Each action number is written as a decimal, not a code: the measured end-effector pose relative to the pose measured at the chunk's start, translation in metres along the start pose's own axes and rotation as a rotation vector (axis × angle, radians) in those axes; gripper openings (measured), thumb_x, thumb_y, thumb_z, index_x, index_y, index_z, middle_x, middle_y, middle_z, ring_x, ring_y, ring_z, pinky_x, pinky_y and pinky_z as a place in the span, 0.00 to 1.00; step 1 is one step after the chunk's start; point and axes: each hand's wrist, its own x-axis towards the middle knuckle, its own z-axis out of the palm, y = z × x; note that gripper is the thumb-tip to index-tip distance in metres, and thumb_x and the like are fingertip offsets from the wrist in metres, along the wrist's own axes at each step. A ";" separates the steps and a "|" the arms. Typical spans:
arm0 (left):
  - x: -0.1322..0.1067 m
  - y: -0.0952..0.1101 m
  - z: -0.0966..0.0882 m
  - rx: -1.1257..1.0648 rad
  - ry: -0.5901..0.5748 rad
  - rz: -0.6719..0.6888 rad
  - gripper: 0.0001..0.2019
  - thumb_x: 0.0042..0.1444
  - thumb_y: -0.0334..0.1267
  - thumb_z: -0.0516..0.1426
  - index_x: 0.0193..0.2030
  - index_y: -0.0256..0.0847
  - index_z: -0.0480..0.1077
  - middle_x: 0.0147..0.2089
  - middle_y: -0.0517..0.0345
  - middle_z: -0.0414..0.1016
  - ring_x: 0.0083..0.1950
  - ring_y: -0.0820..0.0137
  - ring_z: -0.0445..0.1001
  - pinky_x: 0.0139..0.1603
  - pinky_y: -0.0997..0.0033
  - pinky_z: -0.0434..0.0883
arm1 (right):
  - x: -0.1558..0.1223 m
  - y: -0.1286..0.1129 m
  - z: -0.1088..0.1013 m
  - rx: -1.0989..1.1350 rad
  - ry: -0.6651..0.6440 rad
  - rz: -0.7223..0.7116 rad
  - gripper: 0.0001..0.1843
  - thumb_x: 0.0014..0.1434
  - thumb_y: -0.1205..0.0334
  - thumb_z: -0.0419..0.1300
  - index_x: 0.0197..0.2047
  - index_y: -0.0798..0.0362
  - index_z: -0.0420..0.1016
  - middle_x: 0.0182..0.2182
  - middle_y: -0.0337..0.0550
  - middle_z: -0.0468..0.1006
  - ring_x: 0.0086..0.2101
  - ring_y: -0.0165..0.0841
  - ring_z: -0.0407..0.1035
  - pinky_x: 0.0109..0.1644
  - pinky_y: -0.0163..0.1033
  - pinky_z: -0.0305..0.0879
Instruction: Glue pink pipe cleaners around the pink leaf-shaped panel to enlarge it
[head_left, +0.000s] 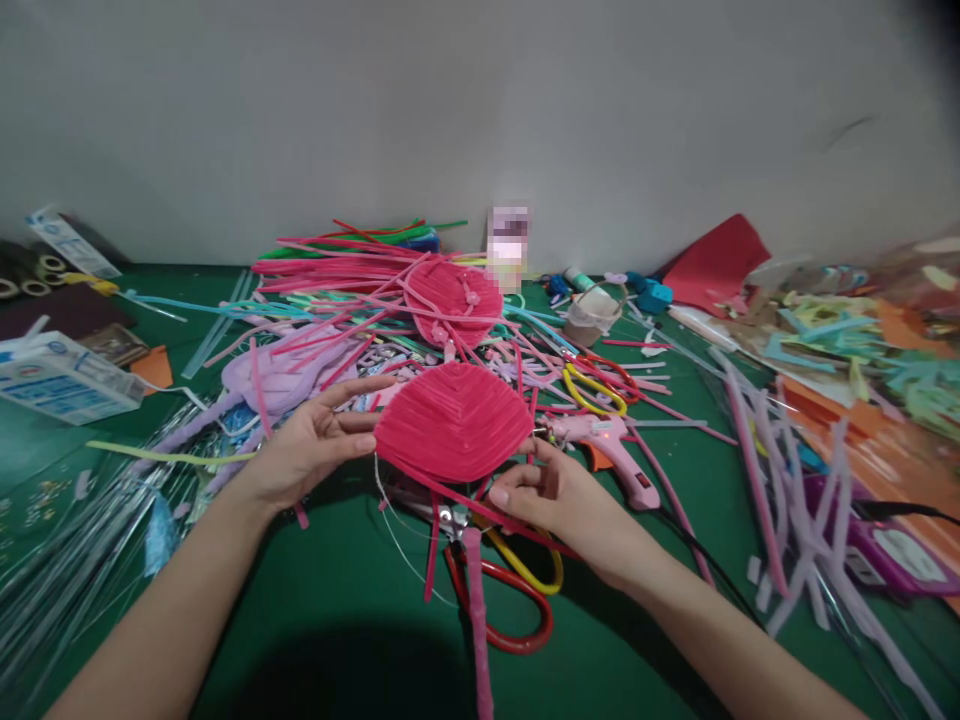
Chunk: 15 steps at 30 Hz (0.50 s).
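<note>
A leaf-shaped pink petal (452, 420) made of pipe cleaners hangs between my two hands above the green table (337, 620). My left hand (311, 445) grips its left edge with fingers and thumb. My right hand (547, 490) pinches its lower right edge, where loose pink stems trail down. A second pink petal (454, 300) lies on the pile behind. Under my right hand lie red scissors (510, 610) and yellow scissors (536, 570).
A pink glue gun (611, 445) lies right of the petal with its black cord running right. Loose pink, purple and green pipe cleaners (322, 290) cover the middle. A small bucket (591, 315), a white box (64, 378) and paper scraps (840, 330) lie around.
</note>
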 end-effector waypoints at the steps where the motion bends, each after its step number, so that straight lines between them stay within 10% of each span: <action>1: 0.000 0.000 0.000 -0.004 0.026 0.009 0.26 0.48 0.28 0.67 0.54 0.47 0.72 0.41 0.53 0.84 0.40 0.66 0.82 0.43 0.73 0.76 | -0.001 0.001 0.002 0.005 -0.002 0.006 0.30 0.43 0.54 0.74 0.41 0.51 0.60 0.28 0.34 0.78 0.28 0.28 0.74 0.34 0.34 0.69; 15: 0.001 -0.005 0.014 0.053 0.158 0.001 0.19 0.51 0.38 0.65 0.50 0.43 0.73 0.36 0.55 0.84 0.36 0.65 0.82 0.40 0.69 0.78 | -0.003 0.004 0.014 0.118 0.075 0.070 0.36 0.39 0.56 0.75 0.41 0.48 0.53 0.24 0.31 0.77 0.25 0.32 0.77 0.29 0.32 0.72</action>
